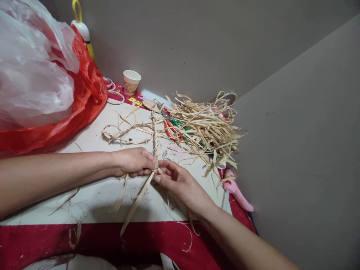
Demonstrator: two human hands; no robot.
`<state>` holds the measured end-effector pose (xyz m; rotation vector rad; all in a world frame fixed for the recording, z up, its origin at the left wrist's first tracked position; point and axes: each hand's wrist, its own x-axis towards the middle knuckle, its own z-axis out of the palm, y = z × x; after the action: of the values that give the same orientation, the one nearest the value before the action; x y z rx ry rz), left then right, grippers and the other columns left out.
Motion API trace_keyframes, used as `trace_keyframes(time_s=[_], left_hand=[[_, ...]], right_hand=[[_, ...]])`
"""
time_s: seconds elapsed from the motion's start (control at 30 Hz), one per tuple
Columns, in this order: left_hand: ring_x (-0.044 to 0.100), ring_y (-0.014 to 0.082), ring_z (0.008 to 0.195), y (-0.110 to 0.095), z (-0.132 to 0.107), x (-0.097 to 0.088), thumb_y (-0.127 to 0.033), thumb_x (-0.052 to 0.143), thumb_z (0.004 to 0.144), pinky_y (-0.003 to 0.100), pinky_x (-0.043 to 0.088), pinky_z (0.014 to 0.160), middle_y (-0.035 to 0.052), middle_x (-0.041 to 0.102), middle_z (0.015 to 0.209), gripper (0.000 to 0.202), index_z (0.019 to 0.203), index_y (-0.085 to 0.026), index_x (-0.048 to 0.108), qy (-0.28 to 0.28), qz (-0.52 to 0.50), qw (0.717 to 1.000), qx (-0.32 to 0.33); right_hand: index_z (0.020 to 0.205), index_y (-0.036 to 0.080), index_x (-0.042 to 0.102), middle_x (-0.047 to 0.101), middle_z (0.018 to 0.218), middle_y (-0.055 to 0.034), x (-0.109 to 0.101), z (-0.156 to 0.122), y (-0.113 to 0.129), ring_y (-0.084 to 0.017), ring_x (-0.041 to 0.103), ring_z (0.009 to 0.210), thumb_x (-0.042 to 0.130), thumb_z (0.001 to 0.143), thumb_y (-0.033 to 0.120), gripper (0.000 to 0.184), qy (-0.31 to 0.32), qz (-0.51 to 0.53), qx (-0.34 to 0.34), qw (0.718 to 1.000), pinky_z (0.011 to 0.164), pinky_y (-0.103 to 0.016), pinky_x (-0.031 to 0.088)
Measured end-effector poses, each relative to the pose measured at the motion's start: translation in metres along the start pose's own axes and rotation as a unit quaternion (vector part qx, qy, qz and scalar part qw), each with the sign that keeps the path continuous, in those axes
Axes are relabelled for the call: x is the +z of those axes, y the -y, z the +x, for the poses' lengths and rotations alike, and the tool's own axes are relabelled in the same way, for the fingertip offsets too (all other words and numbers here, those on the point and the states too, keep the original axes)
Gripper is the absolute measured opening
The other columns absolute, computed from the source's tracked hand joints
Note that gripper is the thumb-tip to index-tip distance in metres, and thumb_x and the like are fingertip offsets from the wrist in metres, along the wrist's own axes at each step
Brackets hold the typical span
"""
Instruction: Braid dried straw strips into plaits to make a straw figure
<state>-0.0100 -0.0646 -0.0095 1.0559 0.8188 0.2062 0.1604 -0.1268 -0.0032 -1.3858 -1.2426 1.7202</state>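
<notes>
A braided straw cord (154, 135) runs from the back of the white board (92, 142) toward me. My left hand (132, 162) pinches its near end, fingers closed round the braid. My right hand (177, 182) meets it from the right, fingertips pinched on the loose flat straw strips (135, 202) that hang down from the braid's end over the red cloth (140, 243).
A heap of loose straw (205, 127) lies at the back right, over orange-handled scissors (170, 129). A paper cup (131, 81) stands at the back wall. A red and clear plastic bag (42, 86) fills the left. A pink tool (237, 193) lies at the right edge.
</notes>
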Motion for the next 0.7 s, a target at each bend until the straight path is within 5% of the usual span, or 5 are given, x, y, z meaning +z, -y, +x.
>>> trace_keyframes(time_s=[0.13, 0.27, 0.43, 0.7], left_hand=[[0.02, 0.002, 0.032, 0.0, 0.0, 0.0, -0.021, 0.057, 0.068, 0.019, 0.01, 0.033, -0.0085, 0.036, 0.038, 0.017, 0.055, -0.017, 0.047, -0.003, -0.004, 1.0, 0.001], [0.02, 0.002, 0.032, 0.0, 0.0, 0.002, -0.018, 0.054, 0.07, 0.02, 0.01, 0.033, -0.0086, 0.034, 0.038, 0.018, 0.053, -0.016, 0.048, -0.008, -0.009, 1.0, 0.002], [0.019, 0.0019, 0.032, -0.001, 0.0, 0.002, -0.018, 0.055, 0.07, 0.02, 0.01, 0.034, -0.0084, 0.034, 0.039, 0.021, 0.051, -0.016, 0.046, -0.006, -0.015, 1.0, 0.004], [0.019, 0.0031, 0.033, 0.003, 0.001, 0.004, -0.02, 0.053, 0.073, 0.023, 0.009, 0.036, -0.0079, 0.033, 0.037, 0.023, 0.051, -0.016, 0.047, -0.02, 0.017, 0.999, 0.029]], right_hand=[[0.088, 0.016, 0.055, 0.054, 0.068, 0.0029, -0.001, 0.005, 0.003, -0.007, 0.042, 0.051, 0.065, 0.078, 0.043, 0.03, 0.063, -0.051, 0.046, 0.996, 0.049, -0.02, 0.035], [0.083, 0.015, 0.059, 0.053, 0.072, 0.0018, -0.003, 0.005, 0.01, -0.008, 0.042, 0.061, 0.062, 0.082, 0.041, 0.027, 0.093, -0.101, 0.004, 0.991, 0.057, -0.021, 0.034], [0.074, 0.015, 0.055, 0.039, 0.058, 0.0061, -0.004, 0.005, 0.01, -0.006, 0.028, 0.05, 0.063, 0.08, 0.045, 0.032, 0.086, -0.067, 0.041, 0.993, 0.047, -0.021, 0.022], [0.074, 0.016, 0.055, 0.037, 0.059, 0.0056, -0.005, 0.012, -0.005, -0.007, 0.028, 0.053, 0.061, 0.08, 0.05, 0.035, 0.075, -0.117, 0.002, 0.99, 0.048, -0.022, 0.022]])
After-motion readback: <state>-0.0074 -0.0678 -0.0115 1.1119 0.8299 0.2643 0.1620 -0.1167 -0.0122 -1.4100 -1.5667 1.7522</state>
